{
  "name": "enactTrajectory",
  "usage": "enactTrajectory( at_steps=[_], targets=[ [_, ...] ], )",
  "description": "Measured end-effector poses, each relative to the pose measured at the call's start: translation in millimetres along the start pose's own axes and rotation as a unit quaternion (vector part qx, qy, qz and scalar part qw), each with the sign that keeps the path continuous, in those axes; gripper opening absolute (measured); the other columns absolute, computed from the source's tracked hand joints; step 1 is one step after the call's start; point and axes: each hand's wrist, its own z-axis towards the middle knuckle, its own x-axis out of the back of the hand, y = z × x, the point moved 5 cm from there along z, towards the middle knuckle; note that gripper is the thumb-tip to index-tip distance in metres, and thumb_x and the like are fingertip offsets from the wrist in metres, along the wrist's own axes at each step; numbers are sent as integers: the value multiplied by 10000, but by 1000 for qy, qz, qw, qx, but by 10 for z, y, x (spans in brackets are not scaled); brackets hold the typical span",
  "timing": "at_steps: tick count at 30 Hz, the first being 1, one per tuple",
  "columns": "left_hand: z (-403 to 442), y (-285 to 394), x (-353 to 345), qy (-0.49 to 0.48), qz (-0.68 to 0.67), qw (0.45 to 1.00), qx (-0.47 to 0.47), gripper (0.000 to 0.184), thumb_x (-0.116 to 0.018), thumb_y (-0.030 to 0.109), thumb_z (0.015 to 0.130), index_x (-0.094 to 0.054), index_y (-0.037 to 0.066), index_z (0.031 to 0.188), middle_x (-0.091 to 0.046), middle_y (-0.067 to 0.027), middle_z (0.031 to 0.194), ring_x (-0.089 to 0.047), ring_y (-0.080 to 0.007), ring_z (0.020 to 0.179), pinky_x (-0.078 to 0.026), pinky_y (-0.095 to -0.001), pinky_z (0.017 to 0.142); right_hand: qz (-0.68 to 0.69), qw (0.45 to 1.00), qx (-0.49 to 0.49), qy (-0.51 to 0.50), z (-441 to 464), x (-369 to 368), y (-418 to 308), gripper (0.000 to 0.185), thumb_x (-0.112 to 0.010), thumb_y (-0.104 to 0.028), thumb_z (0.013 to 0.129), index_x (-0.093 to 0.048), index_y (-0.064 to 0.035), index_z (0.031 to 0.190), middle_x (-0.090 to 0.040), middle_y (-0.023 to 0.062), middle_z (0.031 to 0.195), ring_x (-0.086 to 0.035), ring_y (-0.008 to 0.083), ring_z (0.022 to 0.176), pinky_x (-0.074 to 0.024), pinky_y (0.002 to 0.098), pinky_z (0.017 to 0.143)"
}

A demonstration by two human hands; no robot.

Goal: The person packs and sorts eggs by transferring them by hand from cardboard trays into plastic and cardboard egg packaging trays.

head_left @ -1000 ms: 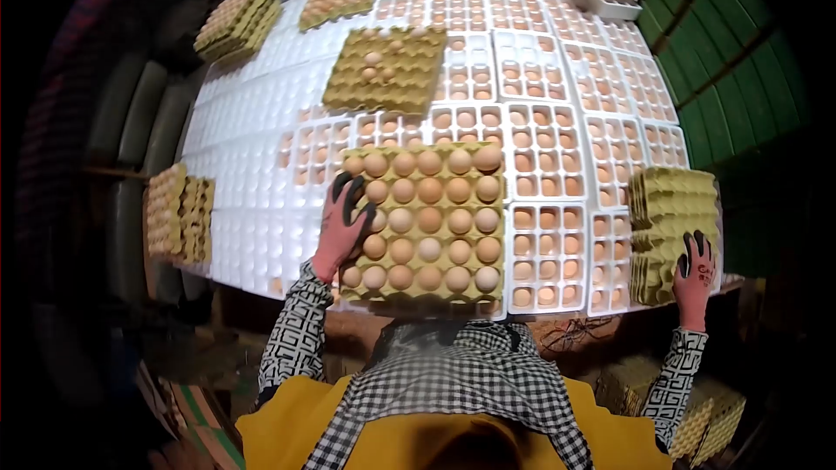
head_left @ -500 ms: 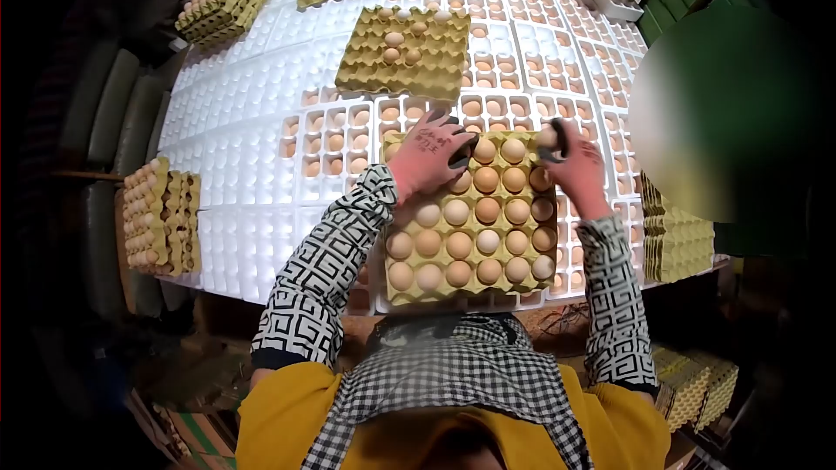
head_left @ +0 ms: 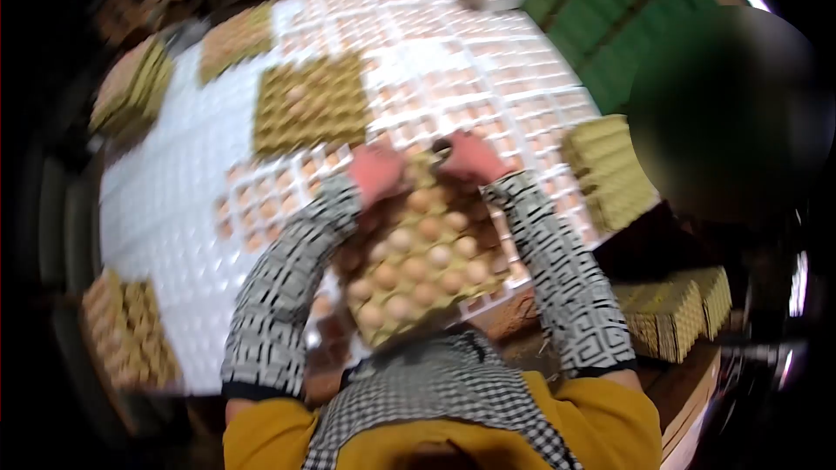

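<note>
A yellow-green egg tray [head_left: 389,332] filled with brown and pale eggs is right in front of me, tilted in view, on the white plastic trays. My left hand [head_left: 379,172], in a pink glove, is over its far left corner; its fingers are smeared and partly hidden. At the far edge, my right hand [head_left: 470,158], also gloved, has its dark fingertips curled in; what is in them is too blurred to tell. Beyond my left hand is another egg tray [head_left: 335,122] with a few eggs in it.
White egg trays [head_left: 165,209] cover the table, many holding eggs toward the right. Stacked egg trays stand at the left [head_left: 131,331], far left [head_left: 131,91] and right [head_left: 610,174]. More folded trays [head_left: 666,313] sit low at the right, with green crates [head_left: 575,17] behind.
My view has turned and blurred, so the table appears rotated and shifted left. My right hand has moved inward along the tray's far edge, closer to my left hand.
</note>
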Motion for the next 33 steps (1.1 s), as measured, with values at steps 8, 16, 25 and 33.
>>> enactTrajectory(
  at_steps=[8,16,25,33],
  targets=[
    [-337,-495,221,-10,-837,543,68,514,-545,145,824,-513,11,1319,-618,-113,1103,-620,-171,872,-506,-291,717,664,744,44,-61,-194,137,697,348,-683,-223,843,-683,-42,1140,-709,86,978,-688,210,873,-555,348,786],
    [-31,493,481,-104,-15,994,-12,467,-801,336,631,-731,142,1050,-609,-146,1069,-622,-317,973,-487,-453,845,-374,891,258,-20,-169,-676,-95,301,-547,-213,870,-720,-34,1038,-536,217,1363,-615,254,830,-409,403,639],
    [-138,573,507,-53,-21,996,-69,480,-710,439,804,-653,133,1169,-637,-152,1077,-646,-296,847,-526,-411,725,-272,920,278,54,-50,-673,-139,306,-619,-335,796,-685,-44,864,-650,74,900,-635,251,825,-482,361,681],
    [-628,396,596,-21,-422,900,111,497,-678,248,861,-566,43,1299,-582,-157,1189,-616,-267,936,-505,-386,831,644,758,26,95,-523,69,179,240,-741,-227,771,-726,-18,889,-682,82,754,-610,162,610,-463,323,542]
  ],
)
